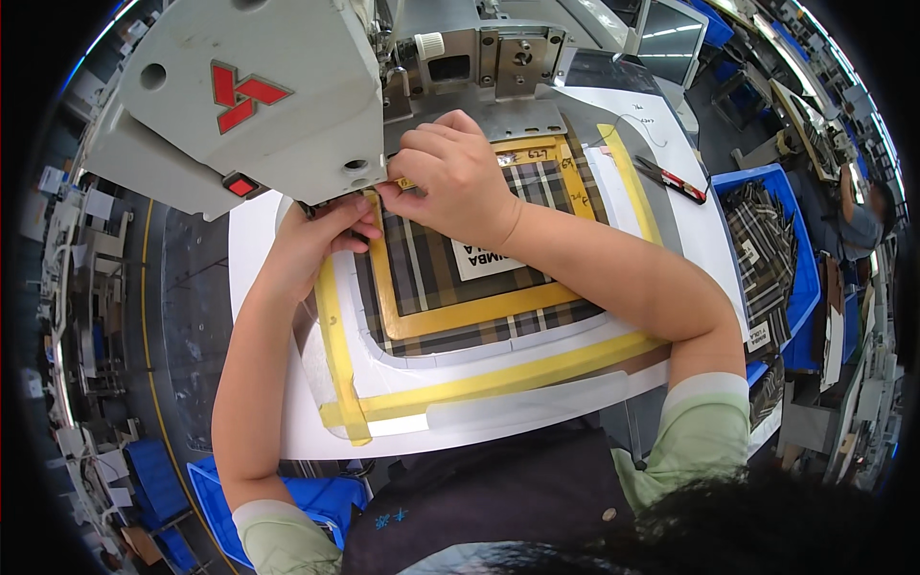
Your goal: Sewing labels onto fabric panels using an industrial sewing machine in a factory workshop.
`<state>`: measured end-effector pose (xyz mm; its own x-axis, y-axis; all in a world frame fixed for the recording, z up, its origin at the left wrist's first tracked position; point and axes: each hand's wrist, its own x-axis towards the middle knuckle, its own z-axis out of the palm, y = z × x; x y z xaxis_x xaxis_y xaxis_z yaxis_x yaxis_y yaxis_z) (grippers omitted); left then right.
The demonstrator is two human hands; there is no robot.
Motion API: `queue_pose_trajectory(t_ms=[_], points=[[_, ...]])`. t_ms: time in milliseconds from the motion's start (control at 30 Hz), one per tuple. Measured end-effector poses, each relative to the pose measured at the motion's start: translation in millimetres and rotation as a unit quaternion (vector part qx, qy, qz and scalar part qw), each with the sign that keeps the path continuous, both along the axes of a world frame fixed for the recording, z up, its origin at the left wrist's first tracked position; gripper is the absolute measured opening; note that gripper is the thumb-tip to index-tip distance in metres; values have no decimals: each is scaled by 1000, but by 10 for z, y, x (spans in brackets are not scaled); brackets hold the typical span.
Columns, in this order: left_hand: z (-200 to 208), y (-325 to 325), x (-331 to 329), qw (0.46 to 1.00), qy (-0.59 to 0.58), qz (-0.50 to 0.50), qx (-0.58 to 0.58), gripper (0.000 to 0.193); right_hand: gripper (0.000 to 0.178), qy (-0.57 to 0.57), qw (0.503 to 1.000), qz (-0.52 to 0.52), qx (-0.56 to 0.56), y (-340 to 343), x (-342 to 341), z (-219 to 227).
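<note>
My right hand (450, 177) is closed, thumb and forefinger pinched together beside the needle area of a grey sewing machine head (182, 144). Close to it on the left, my left hand (321, 240) curls its fingers in under the machine head. Whatever the fingertips hold is too small or hidden to make out. Below both hands lies a yellow rectangular frame (479, 321) over brown, black and white plaid fabric (436, 254). A white printed patch (479, 264) sits on the fabric, partly covered by my right forearm. The needle itself is hidden.
Yellow tape strips (508, 379) border the white sheet (402, 445) under the work. Red-and-black thread snips (676, 179) lie to the right. Beyond them stands a blue bin (808, 287) with plaid pieces (762, 249). Another person (860, 225) sits at far right.
</note>
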<state>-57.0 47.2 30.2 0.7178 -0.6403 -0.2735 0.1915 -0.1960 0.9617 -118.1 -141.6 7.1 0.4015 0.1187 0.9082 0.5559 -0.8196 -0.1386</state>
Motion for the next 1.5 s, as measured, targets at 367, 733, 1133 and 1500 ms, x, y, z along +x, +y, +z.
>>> queue_pose_trajectory(t_ms=[367, 733, 1133, 1500], points=[[-97, -104, -124, 991, -69, 107, -41, 22, 23, 16, 1000, -15, -6, 10, 14, -7], [-217, -74, -44, 984, -91, 92, -122, 11, 21, 34, 999, -5, 11, 16, -4, 1], [-210, -96, -52, 984, -79, 99, -127, 12, 20, 58, 998, -18, 29, 38, -15, 8], [-216, -150, -73, 978, -70, 132, -146, 12, 19, 63, 997, -37, 30, 71, -15, -2]])
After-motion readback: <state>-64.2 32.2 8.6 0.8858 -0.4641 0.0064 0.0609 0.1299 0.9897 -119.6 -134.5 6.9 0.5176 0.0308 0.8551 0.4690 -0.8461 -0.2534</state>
